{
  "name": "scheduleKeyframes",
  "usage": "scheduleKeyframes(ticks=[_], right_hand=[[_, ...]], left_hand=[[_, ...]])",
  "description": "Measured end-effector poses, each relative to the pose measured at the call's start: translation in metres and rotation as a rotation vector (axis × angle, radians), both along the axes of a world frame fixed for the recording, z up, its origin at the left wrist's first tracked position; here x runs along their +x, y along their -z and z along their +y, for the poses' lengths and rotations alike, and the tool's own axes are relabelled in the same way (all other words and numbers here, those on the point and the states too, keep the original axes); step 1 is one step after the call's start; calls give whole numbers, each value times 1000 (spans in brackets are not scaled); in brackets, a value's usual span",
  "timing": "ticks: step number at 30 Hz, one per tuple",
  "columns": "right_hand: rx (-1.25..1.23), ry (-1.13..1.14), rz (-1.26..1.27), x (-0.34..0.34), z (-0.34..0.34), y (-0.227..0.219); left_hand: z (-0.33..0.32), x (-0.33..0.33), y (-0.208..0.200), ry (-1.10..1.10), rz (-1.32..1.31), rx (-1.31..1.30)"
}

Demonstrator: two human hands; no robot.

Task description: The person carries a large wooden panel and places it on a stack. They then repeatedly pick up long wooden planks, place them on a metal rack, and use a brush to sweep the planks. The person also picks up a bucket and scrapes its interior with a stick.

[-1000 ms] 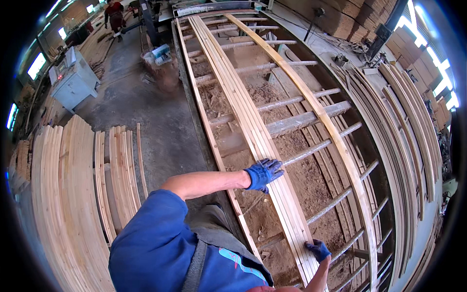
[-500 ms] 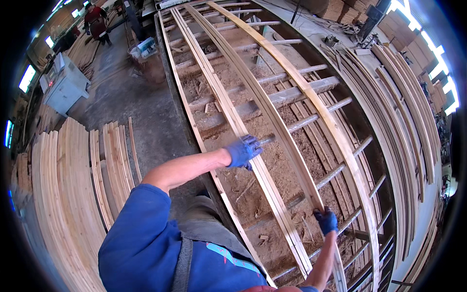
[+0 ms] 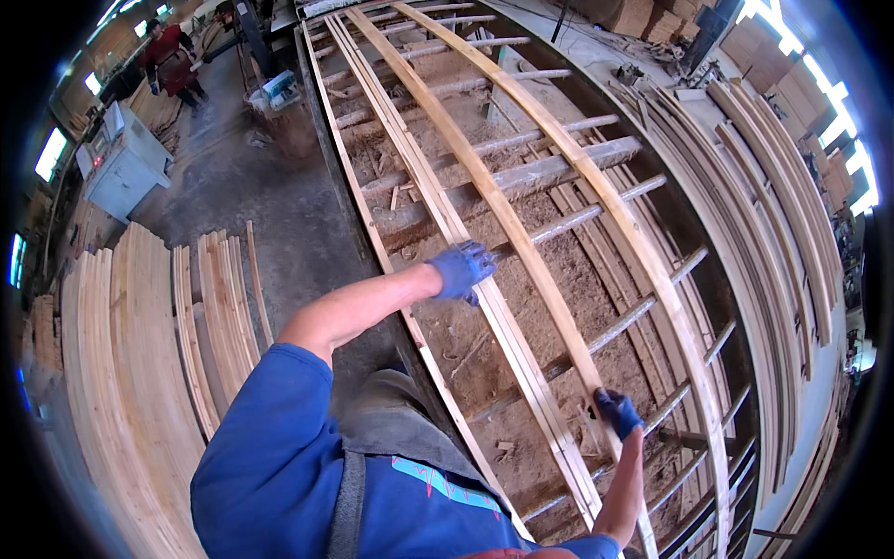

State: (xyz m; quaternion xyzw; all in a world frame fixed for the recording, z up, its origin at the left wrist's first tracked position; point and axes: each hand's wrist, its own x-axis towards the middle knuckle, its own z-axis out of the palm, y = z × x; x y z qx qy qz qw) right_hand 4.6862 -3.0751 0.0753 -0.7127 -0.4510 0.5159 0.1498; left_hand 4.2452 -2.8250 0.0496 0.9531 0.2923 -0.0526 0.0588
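Two gloved hands over the long roller frame point(image 3: 726, 210), head view.
We note the left hand point(image 3: 463, 268) laid over the bundle of narrow strips point(image 3: 529, 377), fingers bent across its top; how tightly they close we cannot tell. Our right hand point(image 3: 619, 412) holds the single board point(image 3: 506, 216), fingers closed on its edge; from them the board runs far ahead, passing right of the left fingers, apart from the strips there. Right of the right fingers we record another board point(image 3: 643, 244) crossing the metal rollers point(image 3: 624, 322).
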Motion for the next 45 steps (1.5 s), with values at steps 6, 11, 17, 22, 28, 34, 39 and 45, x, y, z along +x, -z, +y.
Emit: scheduleKeyframes(ticks=[6, 11, 17, 22, 28, 34, 39, 45], right_hand=[[194, -326, -960, -57, -8, -20], [410, -105, -913, -72, -49, 18], [556, 79, -578, -66, -61, 31], [455, 145, -317, -65, -75, 40], [155, -104, -756, -89, -11, 16], [696, -119, -758, -257, 170, -25], [755, -234, -621, -382, 322, -34], [772, -330, -586, -498, 518, -39]], left_hand=[[-6, -1, 2, -29, 13, -27], [-8, 1, -10, -30, 31, -10], [-1, -3, 23, -27, -47, 88], [-25, 1, 7, -3, -189, 106], [-25, -15, -28, -4, -43, -164], [9, -114, -82, 145, -484, -437], [65, -268, -111, -34, -730, -454], [150, -395, -115, -180, -851, -506]])
